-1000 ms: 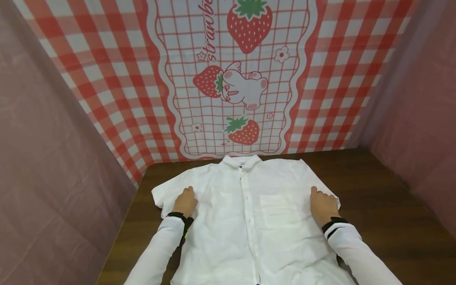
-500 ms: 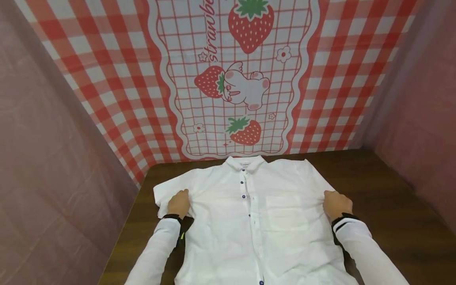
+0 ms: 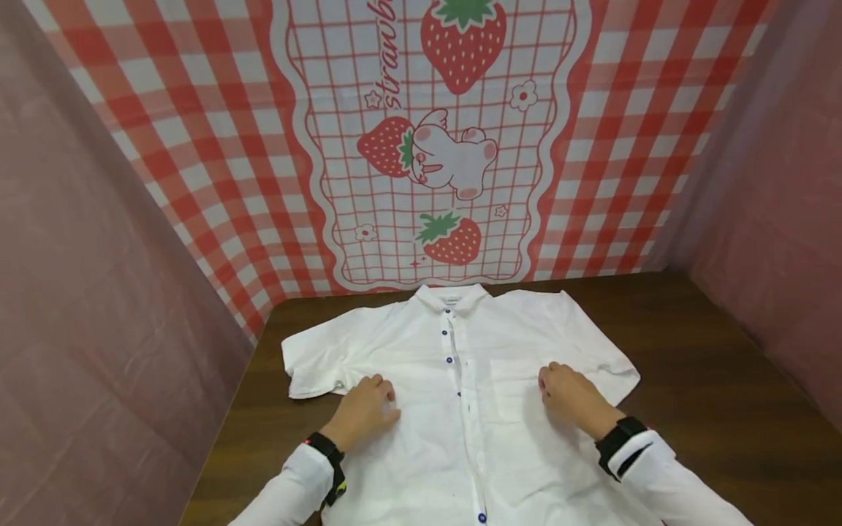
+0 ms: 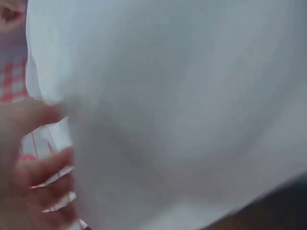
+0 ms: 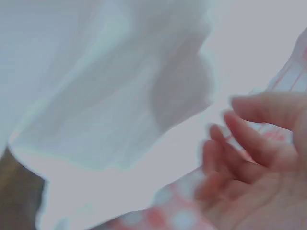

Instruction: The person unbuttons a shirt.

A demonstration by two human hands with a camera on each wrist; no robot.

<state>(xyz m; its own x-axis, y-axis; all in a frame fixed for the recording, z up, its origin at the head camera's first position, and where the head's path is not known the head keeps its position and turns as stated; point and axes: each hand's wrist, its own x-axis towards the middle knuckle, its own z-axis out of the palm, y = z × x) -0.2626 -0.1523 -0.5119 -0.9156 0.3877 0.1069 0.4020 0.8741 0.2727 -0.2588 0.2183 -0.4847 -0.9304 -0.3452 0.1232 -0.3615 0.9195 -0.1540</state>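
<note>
A white short-sleeved button-up shirt (image 3: 421,453) lies spread on the dark wooden table, collar (image 3: 452,299) at the far end. Dark buttons run down its front, and a pocket shows on the right half. My left hand (image 3: 365,410) is over the shirt's left side, below that sleeve, its thumb apart from loosely bent fingers. Beside the pocket is my right hand (image 3: 577,398), fingers loosely bent. In the right wrist view, nothing is between the thumb and fingers of the right hand (image 5: 259,177). Blur in the left wrist view hides whether the left fingertips touch the cloth.
The wooden table (image 3: 710,380) extends to the right of the shirt. Behind it hangs a red-and-white checked cloth (image 3: 612,146) with strawberry prints. Pink curtains (image 3: 99,292) close off both sides. Black bands (image 3: 621,442) circle both wrists.
Both hands pulled the shirt's sides outward near the sleeves, then let go and moved inward over its body. The front straightened and more buttons show.
</note>
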